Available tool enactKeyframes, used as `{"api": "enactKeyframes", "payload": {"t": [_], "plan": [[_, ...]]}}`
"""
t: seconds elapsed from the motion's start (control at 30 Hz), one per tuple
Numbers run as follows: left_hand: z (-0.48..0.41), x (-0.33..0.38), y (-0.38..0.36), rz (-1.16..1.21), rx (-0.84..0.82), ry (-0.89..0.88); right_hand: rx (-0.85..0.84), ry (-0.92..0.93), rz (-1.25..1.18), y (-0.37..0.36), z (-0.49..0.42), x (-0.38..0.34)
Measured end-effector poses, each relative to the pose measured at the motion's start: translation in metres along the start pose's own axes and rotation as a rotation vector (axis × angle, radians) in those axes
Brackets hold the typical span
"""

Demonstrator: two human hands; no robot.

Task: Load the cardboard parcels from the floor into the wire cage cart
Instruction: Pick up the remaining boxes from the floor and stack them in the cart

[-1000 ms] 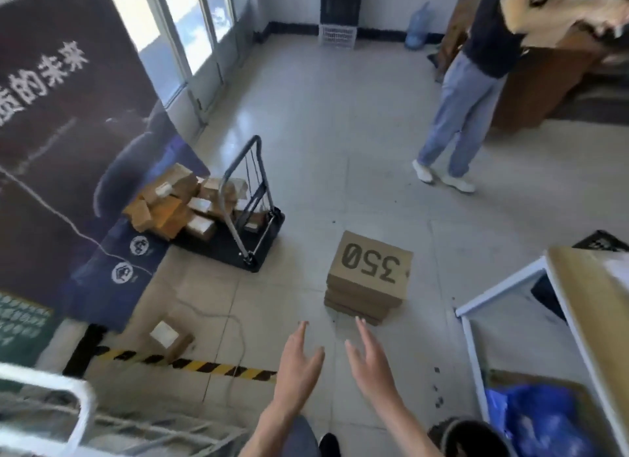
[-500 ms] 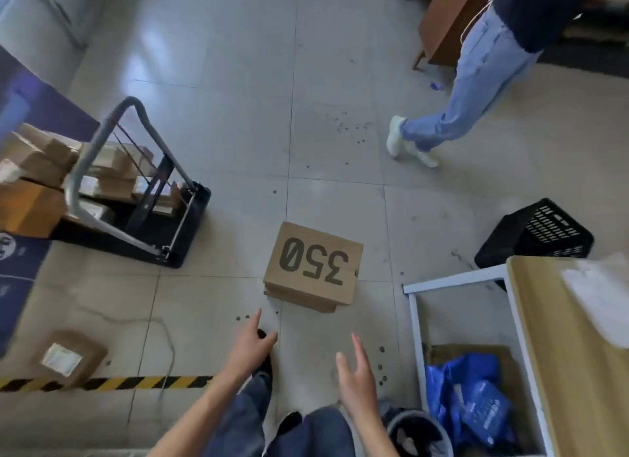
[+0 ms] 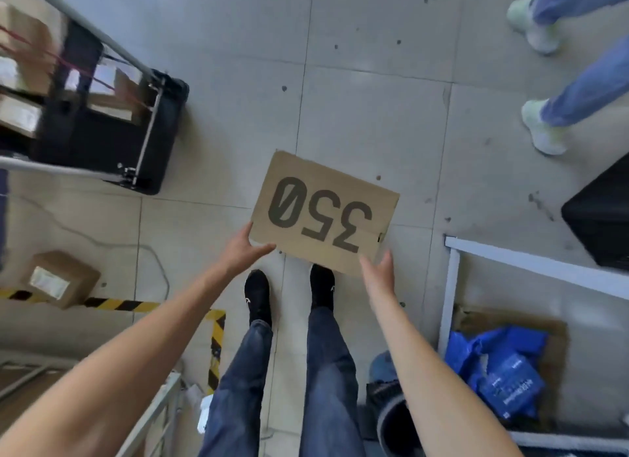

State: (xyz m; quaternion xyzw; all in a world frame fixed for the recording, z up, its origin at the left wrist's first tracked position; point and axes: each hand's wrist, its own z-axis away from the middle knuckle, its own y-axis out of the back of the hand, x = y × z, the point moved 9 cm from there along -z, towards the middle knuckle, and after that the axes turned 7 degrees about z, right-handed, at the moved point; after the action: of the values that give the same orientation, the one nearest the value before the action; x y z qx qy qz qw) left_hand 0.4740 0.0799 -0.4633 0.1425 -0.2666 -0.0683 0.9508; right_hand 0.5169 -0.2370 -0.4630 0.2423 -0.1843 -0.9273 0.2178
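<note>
Since half a second ago, both hands have closed in on the flat brown cardboard parcel printed "350" [image 3: 325, 211], which now fills the middle of the head view, on the grey tiled floor [image 3: 357, 99] just ahead of my black shoes [image 3: 258, 296]. I see my left hand [image 3: 243, 249] touching its near left corner, fingers pressed together along the edge. My right hand [image 3: 379, 269] sits at the near right corner, fingers straight and together, and I cannot tell if it touches. A smaller brown labelled box [image 3: 59, 278] lies well apart at left, by the yellow-black floor tape [image 3: 119, 303].
</note>
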Motion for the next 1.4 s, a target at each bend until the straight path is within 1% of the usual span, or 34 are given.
{"api": "enactKeyframes", "payload": {"t": [0.07, 0.13, 0.3, 0.4, 0.53, 0.63, 0.73, 0.8, 0.9, 1.03, 1.1, 1.2, 1.27, 1.4], "plan": [[-0.034, -0.009, -0.001, 0.001, 0.022, 0.029, 0.038, -0.055, 0.009, 0.001, -0.043, 0.006], [-0.063, -0.017, -0.002, 0.014, 0.041, 0.042, 0.031, -0.094, 0.017, 0.001, -0.075, 0.014], [-0.113, -0.039, -0.012, 0.123, 0.081, 0.069, -0.176, -0.169, 0.000, -0.018, -0.122, 0.034], [-0.116, -0.052, -0.015, 0.193, 0.125, 0.104, -0.178, -0.192, -0.024, -0.026, -0.125, 0.041], [-0.078, -0.064, -0.010, 0.307, 0.169, 0.160, -0.189, -0.146, -0.041, -0.021, -0.094, 0.037], [-0.021, -0.072, 0.005, 0.369, 0.191, 0.190, -0.212, -0.068, 0.023, -0.010, -0.053, 0.019], [0.052, -0.078, 0.028, 0.445, 0.251, 0.219, -0.265, 0.065, 0.161, -0.006, 0.001, -0.022], [0.107, -0.082, 0.048, 0.455, 0.363, 0.255, -0.324, 0.159, 0.268, -0.012, 0.039, -0.057], [0.196, -0.083, 0.082, 0.401, 0.580, 0.298, -0.397, 0.333, 0.422, -0.030, 0.100, -0.121], [0.315, -0.090, 0.123, 0.482, 0.846, 0.273, -0.469, 0.541, 0.602, -0.061, 0.196, -0.190], [0.372, -0.106, 0.139, 0.516, 0.923, 0.293, -0.512, 0.645, 0.673, -0.076, 0.253, -0.213], [0.456, -0.135, 0.155, 0.626, 0.983, 0.317, -0.566, 0.808, 0.782, -0.098, 0.346, -0.227], [0.517, -0.159, 0.166, 0.660, 1.052, 0.343, -0.582, 0.914, 0.863, -0.114, 0.410, -0.224], [0.646, -0.226, 0.171, 0.724, 1.239, 0.384, -0.647, 1.098, 1.025, -0.160, 0.545, -0.187]]}}
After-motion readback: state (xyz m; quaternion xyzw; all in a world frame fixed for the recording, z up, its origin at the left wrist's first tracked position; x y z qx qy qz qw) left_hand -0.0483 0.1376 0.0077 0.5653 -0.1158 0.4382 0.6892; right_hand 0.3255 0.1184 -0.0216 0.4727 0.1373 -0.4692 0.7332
